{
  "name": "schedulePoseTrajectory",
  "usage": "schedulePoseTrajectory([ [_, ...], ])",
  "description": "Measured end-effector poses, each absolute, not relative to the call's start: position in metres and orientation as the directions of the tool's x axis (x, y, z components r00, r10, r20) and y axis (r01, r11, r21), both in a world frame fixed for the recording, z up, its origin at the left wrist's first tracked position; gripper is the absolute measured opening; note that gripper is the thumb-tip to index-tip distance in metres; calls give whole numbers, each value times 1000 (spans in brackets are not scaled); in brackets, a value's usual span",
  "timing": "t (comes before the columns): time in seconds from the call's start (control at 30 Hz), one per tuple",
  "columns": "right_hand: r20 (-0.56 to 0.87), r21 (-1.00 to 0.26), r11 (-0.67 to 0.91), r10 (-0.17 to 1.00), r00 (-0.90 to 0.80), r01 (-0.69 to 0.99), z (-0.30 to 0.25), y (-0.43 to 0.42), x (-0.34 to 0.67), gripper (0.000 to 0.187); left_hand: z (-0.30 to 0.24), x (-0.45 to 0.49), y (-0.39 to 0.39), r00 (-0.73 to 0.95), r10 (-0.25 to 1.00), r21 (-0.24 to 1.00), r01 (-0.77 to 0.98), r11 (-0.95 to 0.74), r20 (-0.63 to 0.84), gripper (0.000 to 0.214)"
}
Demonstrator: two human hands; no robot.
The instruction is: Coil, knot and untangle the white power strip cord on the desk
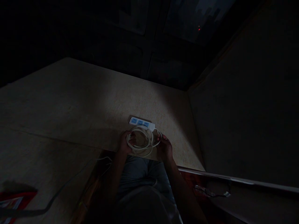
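Note:
A white power strip (142, 123) with blue socket faces lies on the pale tabletop in front of me. Its white cord (140, 148) is wound into loose loops just on the near side of the strip, partly overlapping it. My left hand (126, 141) grips the left side of the loops, fingers curled around them. On the right, my right hand (165, 146) pinches the cord where it curves away from the strip's right end. Dim light hides the exact finger contact.
The pale tabletop (88, 102) has a seam on the left. A dark wall panel (243, 118) rises at the right. A red packet (18, 199) lies lower left, near a grey strap or cable (57, 191). Lower right, an open space holds a dark cable (212, 193).

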State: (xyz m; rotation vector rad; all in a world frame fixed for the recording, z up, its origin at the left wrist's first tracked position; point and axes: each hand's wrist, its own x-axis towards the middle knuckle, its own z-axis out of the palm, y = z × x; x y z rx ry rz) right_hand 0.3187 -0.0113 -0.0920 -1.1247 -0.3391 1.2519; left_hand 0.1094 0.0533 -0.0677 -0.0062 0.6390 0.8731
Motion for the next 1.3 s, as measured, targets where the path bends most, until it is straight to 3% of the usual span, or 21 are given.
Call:
schedulePoseTrajectory([
  [0.1,-305,-915,-117,827,471,-387,-97,-14,321,31,-70,113,55,521,667,257,-651,714,-533,14],
  [0.2,-152,-987,-155,837,525,-38,-94,-15,329,36,-73,118,56,543,639,268,-610,746,-545,15],
  [0.3,68,-952,-81,883,464,294,-81,-14,332,44,-74,123,57,563,613,277,-569,774,-555,16],
  [0.37,138,-915,-5,936,325,403,-71,-10,326,54,-73,127,57,578,596,281,-544,790,-558,17],
  [0.43,125,-903,28,972,200,429,-66,-4,316,65,-72,131,57,590,586,285,-526,801,-556,18],
  [0.53,38,-884,-42,986,162,466,-65,9,303,71,-69,133,57,601,583,293,-515,806,-547,18],
  [0.73,29,-867,-31,993,113,498,-68,19,305,33,-66,128,49,393,804,424,-698,577,-447,12],
  [0.9,0,-902,-93,976,216,422,-72,12,310,28,-77,126,38,348,864,483,-723,495,-364,43],
  [1.0,-50,-905,-146,969,240,400,-77,12,309,26,-83,127,34,336,837,465,-713,525,-431,42],
  [1.17,-152,-874,-254,953,264,413,-85,16,306,33,-85,136,30,296,748,380,-716,585,-594,23],
  [1.3,-166,-878,-276,942,293,391,-92,19,305,36,-81,148,29,267,736,362,-735,573,-622,16],
])
